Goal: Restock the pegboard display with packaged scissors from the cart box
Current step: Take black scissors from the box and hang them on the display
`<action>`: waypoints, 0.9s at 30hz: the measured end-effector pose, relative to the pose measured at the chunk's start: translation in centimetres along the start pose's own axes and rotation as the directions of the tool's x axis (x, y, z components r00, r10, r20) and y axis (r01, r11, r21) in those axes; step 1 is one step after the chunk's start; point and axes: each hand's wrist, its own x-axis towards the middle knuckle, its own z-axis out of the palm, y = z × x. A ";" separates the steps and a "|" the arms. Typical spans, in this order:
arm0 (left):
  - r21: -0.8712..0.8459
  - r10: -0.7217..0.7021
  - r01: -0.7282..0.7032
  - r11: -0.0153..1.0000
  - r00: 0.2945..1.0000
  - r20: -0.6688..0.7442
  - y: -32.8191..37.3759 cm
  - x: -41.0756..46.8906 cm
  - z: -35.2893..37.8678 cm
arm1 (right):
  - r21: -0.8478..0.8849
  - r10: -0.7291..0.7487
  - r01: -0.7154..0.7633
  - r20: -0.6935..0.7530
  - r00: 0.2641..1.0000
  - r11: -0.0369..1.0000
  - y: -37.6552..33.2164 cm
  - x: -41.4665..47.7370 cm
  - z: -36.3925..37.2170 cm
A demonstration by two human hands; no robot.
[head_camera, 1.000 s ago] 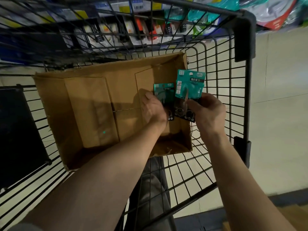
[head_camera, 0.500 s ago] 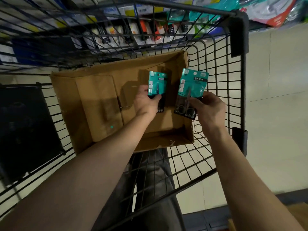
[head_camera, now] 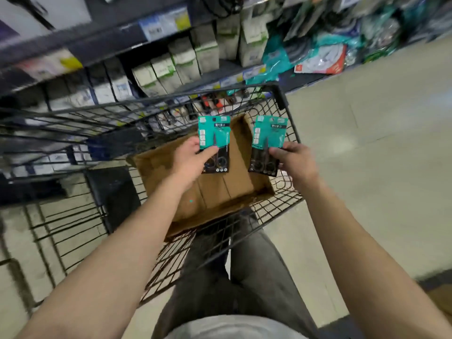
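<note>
My left hand (head_camera: 190,159) grips one teal-and-black scissors pack (head_camera: 214,135) by its lower half, card upright. My right hand (head_camera: 294,160) holds a second scissors pack (head_camera: 267,138) the same way, a short gap to the right. Both packs hang above the brown cardboard box (head_camera: 234,189), which lies in the black wire cart (head_camera: 288,133). No other packs are visible inside the box. No pegboard can be made out in the blurred shelving.
Store shelves (head_camera: 171,67) with white boxed goods and teal bags stand behind the cart. A dark panel (head_camera: 115,192) lies in the cart left of the box. Pale floor tiles (head_camera: 367,143) stretch to the right. My legs stand behind the cart.
Both hands have lifted their packs up out of the box. My left hand raised its pack level with the right one. The view has tilted up toward the shelves.
</note>
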 end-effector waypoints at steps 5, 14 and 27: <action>0.005 0.139 -0.141 0.990 0.982 0.128 6.2 -4.7 1.5 | 0.170 -0.117 0.122 -0.040 0.992 0.978 -3.6 -5.4 -4.6; 0.060 0.347 -0.391 0.918 0.869 0.352 20.3 -11.5 15.4 | 0.233 -0.251 0.295 -0.202 0.947 0.927 -7.6 -9.2 -22.3; -0.075 0.541 -0.575 0.815 0.707 0.455 35.6 -23.1 47.0 | 0.161 -0.414 0.525 -0.443 0.795 0.836 -9.4 -10.9 -58.2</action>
